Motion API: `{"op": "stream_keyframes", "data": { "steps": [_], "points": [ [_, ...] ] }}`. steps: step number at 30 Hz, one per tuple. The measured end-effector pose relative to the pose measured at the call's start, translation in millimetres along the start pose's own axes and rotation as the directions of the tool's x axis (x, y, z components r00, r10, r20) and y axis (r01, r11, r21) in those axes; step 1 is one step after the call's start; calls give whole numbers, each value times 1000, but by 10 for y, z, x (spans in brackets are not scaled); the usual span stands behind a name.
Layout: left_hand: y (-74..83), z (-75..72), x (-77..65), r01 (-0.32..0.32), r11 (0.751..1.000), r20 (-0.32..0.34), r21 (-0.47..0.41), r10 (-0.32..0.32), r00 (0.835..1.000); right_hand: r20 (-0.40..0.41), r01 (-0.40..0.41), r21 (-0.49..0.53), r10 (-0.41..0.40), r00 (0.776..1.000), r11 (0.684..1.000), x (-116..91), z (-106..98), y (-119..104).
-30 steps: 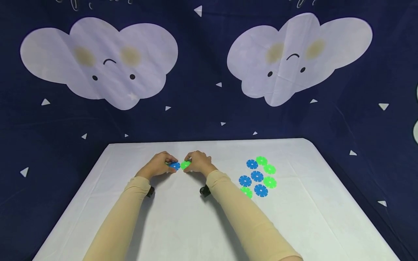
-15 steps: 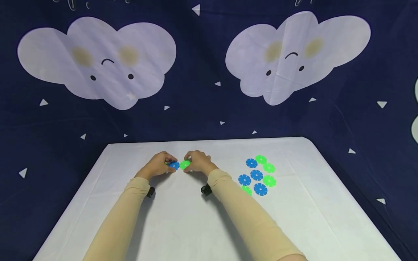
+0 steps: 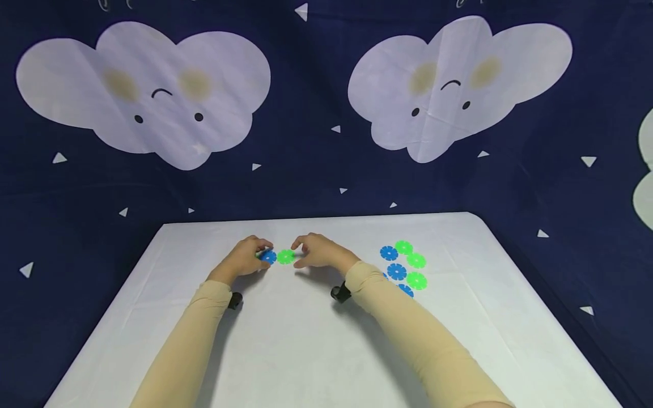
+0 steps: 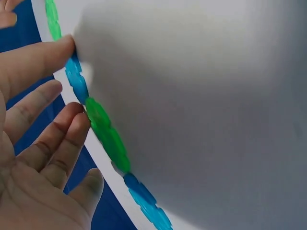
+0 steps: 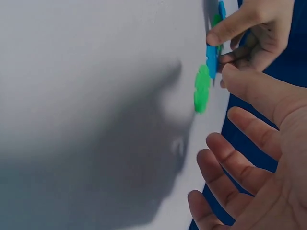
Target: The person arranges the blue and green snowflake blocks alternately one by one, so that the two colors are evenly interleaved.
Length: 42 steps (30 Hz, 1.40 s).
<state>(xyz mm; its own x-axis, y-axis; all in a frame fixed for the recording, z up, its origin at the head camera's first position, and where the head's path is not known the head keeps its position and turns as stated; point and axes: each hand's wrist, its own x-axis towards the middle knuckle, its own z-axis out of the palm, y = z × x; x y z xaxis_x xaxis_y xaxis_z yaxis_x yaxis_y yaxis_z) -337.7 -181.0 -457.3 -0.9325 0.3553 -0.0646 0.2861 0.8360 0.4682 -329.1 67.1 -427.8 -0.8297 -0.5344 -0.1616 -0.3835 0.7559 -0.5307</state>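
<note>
Thumb and fingers of my left hand (image 3: 242, 260) pinch a blue notched plastic disc (image 3: 268, 257) by its edges. A row runs along the table in the left wrist view: this blue disc (image 4: 76, 79), a green disc (image 4: 108, 134) and another blue disc (image 4: 146, 201). In the head view my left hand hides most of that part. To the right of the pinched disc lies a single green disc (image 3: 285, 256), seen edge-on in the right wrist view. Beside it, my right hand (image 3: 320, 251) has spread fingers and holds nothing; a small gap separates it from the green disc.
Several loose blue and green discs, such as a green one (image 3: 416, 280) and a blue one (image 3: 397, 272), lie on the right of the white table (image 3: 285, 351). My right sleeve (image 3: 413, 328) covers some of them. A dark blue cloud-printed cloth (image 3: 306, 187) hangs behind the table.
My right hand has let go of the green disc and drawn back slightly to the right. The green disc stays beside the blue one, which my left hand still pinches. The head view has shifted slightly.
</note>
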Motion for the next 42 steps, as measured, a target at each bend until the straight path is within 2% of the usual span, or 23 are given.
{"op": "stream_keyframes", "data": {
  "steps": [6, 12, 19, 26, 35, 42],
  "points": [
    [29, -5, -35, -40, 999, -26, 1, 40, 999, 32, 43, 7, -44, 999, 999, -239, -141, 101],
    [83, -13, -49, -64, 998, -14, 2, 64, 998, 53, 44, 14, -45, 998, 999, -492, -275, 223],
    [167, 23, -39, -117, 993, -9, 0, 117, 993, 50, 17, 8, -18, 999, 1000, -776, -393, 441],
    [221, 97, 1, -154, 988, -9, 7, 154, 988, 59, -43, -7, 44, 997, 999, -1039, -473, 654],
    [273, 156, 59, -146, 989, -22, 8, 146, 989, 74, -153, -44, 156, 985, 987, -1260, -468, 941],
    [272, 192, 98, -124, 992, -19, -7, 124, 992, 46, -154, -32, 155, 987, 988, -1319, -434, 1042]
  ]
}}
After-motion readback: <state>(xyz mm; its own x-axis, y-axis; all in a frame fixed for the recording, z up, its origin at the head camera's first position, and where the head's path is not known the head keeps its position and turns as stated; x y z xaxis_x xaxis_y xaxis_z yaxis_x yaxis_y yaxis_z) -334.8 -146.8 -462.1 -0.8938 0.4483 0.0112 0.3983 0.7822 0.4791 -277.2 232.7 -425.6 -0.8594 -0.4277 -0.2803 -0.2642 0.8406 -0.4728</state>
